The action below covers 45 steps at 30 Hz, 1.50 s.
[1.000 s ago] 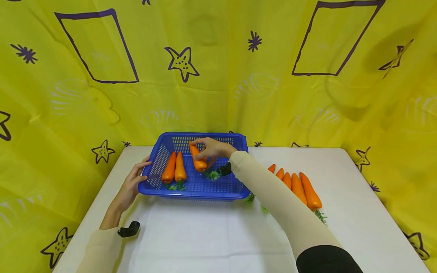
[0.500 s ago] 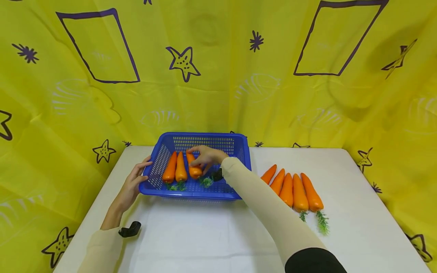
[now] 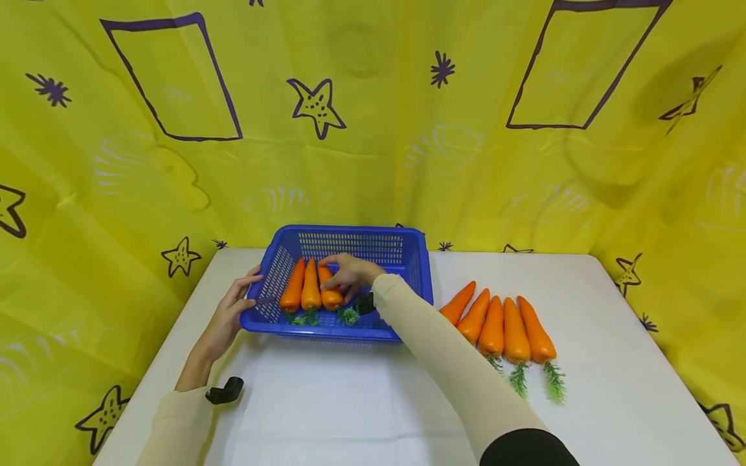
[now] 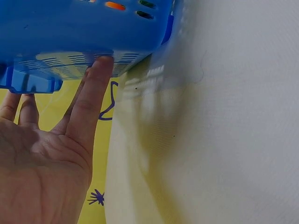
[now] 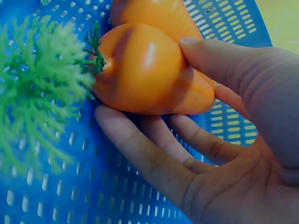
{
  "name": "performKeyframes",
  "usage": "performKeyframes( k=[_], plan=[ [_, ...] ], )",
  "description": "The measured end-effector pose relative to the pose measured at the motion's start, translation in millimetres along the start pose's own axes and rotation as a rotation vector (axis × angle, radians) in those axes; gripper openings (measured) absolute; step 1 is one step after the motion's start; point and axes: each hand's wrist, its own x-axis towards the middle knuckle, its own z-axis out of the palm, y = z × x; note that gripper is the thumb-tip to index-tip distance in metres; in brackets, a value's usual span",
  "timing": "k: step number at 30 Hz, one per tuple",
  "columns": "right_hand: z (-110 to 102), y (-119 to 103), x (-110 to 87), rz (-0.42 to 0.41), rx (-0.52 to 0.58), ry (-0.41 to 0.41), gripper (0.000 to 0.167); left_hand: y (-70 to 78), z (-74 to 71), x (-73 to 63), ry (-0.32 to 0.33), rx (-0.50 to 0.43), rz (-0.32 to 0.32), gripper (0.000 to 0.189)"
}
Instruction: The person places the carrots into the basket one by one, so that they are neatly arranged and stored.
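Note:
My right hand (image 3: 352, 272) reaches into the blue plastic basket (image 3: 344, 332) and holds an orange carrot (image 3: 332, 299) with a green leafy top. In the right wrist view, the thumb lies on one side of this carrot (image 5: 145, 70) and the fingers are along its other side. Two more carrots, one at the far left (image 3: 293, 291) and one in between (image 3: 311, 291), lie in the basket, tips pointing away. At the basket's left end, my left hand (image 3: 224, 317) touches the rim. The left wrist view shows its fingers fairly straight against the end wall (image 4: 84, 32).
Several carrots (image 3: 515, 333) lie fanned out on the white table (image 3: 326, 401), right of the basket, partly behind the right sleeve (image 3: 443, 362). A yellow curtain (image 3: 373, 175) with starfish drawings hangs close behind the basket and along both sides.
The carrot in my right hand has moved left and down, ending close beside the other two in the basket. The right forearm has shifted left, uncovering more carrots on the table. My left hand stays put.

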Motion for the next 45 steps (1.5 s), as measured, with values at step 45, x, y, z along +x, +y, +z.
performKeyframes(
  k=[45],
  plan=[
    [-11, -10, -25.8, -0.024, -0.143, -0.033, 0.073, 3.9, 3.2, -1.3, 0.010, 0.015, -0.010, 0.048]
  ],
)
